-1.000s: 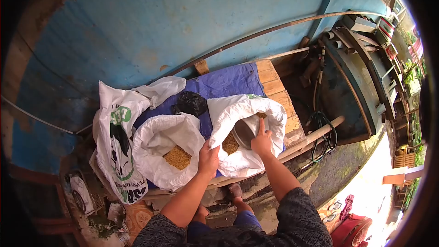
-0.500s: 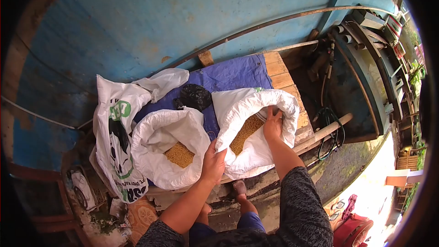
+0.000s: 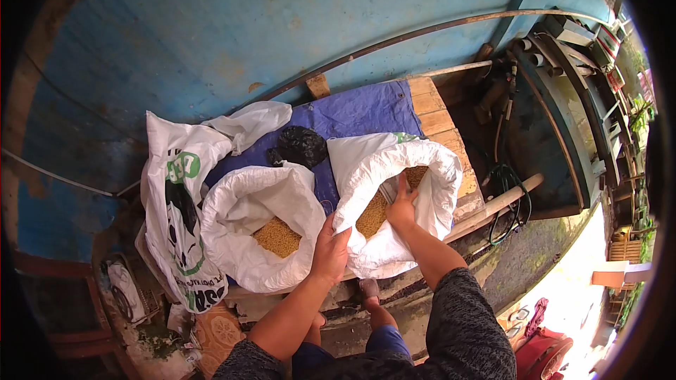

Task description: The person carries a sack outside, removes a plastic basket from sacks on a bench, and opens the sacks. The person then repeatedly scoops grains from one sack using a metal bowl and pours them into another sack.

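Two white woven sacks stand side by side with rolled-down rims, yellowish-brown pellets inside. My left hand (image 3: pixel 329 250) is closed on the near-left rim of the right sack (image 3: pixel 366 162), in the gap beside the left sack (image 3: pixel 232 260). Inside the right sack's mouth, my right hand (image 3: pixel 402 209) bends over a pale edge among the pellets (image 3: pixel 372 217). More pellets show beyond its fingers, against the far wall. What the fingers grip there is mostly hidden. In the left sack, the pellets (image 3: pixel 277 238) lie low.
A folded printed white sack (image 3: pixel 184 204) leans at the left. A black plastic bag (image 3: pixel 301 148) and a clear whitish bag (image 3: pixel 257 123) lie on the blue tarp (image 3: pixel 352 112) over a wooden bench (image 3: pixel 431 116). A blue wall stands behind; a coiled hose (image 3: pixel 503 197) hangs at right.
My right hand has moved left and down from the right sack's far inner wall towards its middle. Pellets now show beyond its fingers. My left hand keeps its place on the rim.
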{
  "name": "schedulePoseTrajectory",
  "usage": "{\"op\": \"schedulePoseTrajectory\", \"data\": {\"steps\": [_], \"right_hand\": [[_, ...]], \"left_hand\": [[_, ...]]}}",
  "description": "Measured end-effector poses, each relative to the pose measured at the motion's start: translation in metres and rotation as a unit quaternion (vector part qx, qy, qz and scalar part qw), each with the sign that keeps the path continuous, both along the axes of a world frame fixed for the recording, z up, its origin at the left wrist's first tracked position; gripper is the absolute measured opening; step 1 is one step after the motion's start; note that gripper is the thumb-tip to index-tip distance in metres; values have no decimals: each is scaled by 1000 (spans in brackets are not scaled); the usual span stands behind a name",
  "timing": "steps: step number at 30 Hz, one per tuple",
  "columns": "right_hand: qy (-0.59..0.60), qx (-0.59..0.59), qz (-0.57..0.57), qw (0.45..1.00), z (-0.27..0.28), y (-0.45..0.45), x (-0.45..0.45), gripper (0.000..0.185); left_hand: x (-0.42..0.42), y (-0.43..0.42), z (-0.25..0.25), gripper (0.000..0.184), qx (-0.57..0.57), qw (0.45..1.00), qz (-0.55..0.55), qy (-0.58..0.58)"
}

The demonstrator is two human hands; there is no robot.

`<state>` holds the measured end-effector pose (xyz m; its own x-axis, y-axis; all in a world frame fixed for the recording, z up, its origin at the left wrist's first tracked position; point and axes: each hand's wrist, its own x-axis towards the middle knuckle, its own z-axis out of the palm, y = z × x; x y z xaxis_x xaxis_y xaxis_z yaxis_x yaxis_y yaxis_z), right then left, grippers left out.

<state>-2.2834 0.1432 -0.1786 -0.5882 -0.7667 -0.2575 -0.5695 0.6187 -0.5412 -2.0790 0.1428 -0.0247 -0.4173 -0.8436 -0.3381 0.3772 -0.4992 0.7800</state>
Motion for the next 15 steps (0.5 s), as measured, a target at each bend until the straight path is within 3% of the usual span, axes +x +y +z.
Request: {"op": "schedulePoseTrajectory", "data": {"steps": [5,9,11,12,14,15], "right_hand": [[-191,40,-34,980,1,1,10,107],[-190,13,-44,981,-29,6,17,105],[-346,-43,-50,936,-30,9,14,100],[-347,-42,-51,936,-31,12,13,100],[-543,-92,-140,823,-22,14,11,93],[-543,-92,-142,823,-21,16,6,93]], "left_hand": [[-2,-1,-2,42,9,1000,0,12],[-3,-2,-3,42,9,1000,0,1],[-3,-3,0,42,10,1000,0,-1],[-4,-3,1,42,10,1000,-1,-5],[-5,-4,1,42,9,1000,-3,-7],[-3,-4,0,43,14,1000,-7,-7]]}}
